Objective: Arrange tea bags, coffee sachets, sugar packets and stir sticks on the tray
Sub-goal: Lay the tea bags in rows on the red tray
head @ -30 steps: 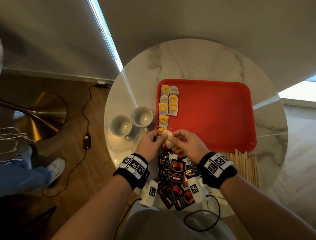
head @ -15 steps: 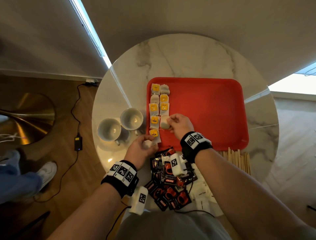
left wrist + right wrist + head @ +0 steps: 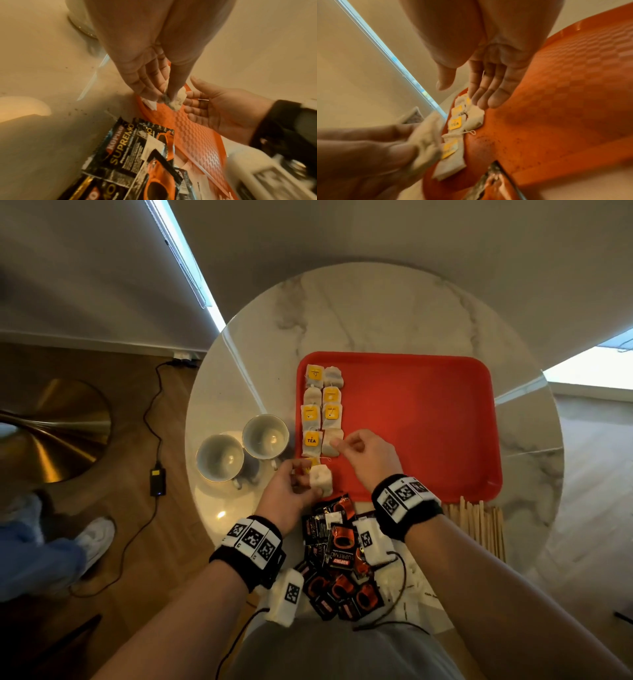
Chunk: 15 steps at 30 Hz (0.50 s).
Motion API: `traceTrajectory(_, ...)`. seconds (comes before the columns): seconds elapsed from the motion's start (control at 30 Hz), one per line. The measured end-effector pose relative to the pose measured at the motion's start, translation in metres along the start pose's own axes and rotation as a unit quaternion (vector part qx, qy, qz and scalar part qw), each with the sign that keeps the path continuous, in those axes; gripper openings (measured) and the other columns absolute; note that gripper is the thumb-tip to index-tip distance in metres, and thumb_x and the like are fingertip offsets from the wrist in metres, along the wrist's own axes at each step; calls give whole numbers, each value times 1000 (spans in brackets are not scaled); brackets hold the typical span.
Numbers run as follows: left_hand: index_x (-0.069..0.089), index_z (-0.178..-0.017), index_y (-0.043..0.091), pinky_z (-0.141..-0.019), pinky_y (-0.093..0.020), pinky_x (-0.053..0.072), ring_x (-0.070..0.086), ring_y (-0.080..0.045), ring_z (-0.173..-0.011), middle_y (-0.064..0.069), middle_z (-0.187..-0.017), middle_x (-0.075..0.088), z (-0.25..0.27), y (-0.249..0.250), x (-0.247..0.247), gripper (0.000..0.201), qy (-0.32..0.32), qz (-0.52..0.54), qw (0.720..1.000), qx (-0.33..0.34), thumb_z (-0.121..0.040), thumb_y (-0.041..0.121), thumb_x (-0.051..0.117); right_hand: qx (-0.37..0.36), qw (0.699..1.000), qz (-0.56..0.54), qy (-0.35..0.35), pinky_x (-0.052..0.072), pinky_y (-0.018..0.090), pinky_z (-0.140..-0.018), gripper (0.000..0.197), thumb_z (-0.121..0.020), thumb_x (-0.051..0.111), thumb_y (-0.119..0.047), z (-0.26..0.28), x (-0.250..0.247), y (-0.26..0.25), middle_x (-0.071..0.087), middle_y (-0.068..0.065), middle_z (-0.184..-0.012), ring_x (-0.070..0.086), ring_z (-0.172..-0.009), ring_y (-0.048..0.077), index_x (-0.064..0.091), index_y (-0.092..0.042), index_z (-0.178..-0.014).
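The red tray point(image 3: 428, 419) lies on a round marble table point(image 3: 359, 313), with tea bags point(image 3: 322, 402) in two columns along its left side. My right hand point(image 3: 342, 445) hovers open, fingers straight, over the nearest bag of the right column point(image 3: 333, 442); the same bag point(image 3: 475, 120) lies flat below my right hand point(image 3: 462, 94) in the right wrist view. My left hand point(image 3: 308, 481) pinches another tea bag point(image 3: 321, 479) at the tray's near left corner. That held tea bag point(image 3: 173, 100) sits between the thumb and fingers of my left hand point(image 3: 163, 94).
A heap of black and orange coffee sachets point(image 3: 339, 549) lies near the table's front edge, with white packets point(image 3: 407, 587) beside it. Wooden stir sticks point(image 3: 479, 529) lie right of them. Two empty cups point(image 3: 239, 450) stand left of the tray. A person's shoe point(image 3: 96, 539) is on the floor.
My right hand carried a tea bag onto the tray, laid it in the right column and let go. My left hand now holds another bag at the tray's near corner.
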<state>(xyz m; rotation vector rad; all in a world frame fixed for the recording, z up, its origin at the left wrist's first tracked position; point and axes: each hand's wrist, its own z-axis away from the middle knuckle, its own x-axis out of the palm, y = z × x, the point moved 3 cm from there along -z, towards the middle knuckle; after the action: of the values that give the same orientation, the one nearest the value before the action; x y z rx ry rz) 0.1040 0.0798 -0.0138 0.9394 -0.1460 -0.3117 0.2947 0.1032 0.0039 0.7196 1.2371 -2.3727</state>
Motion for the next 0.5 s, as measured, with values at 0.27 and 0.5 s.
traceTrajectory(0.27, 57, -121, 24, -79, -26, 57, 72, -16, -91, -2, -96, 72, -15, 10, 17, 38, 17, -60, 998, 17, -90, 10, 72, 17, 988, -128, -81, 60, 41, -68, 5, -93, 72, -17, 18, 12, 23, 74, 1, -80, 69, -69, 15, 70, -22, -94)
traceTrajectory(0.5, 60, -117, 24, -85, -25, 55, 64, -9, -95, 5, -108, 65, -21, 3, 19, 34, 92, -235, 966, 52, -87, 27, 76, 10, 999, 34, -33, 57, 35, -79, 13, -89, 73, -26, -14, 32, 15, 69, -2, -88, 67, -84, 18, 65, -21, -97)
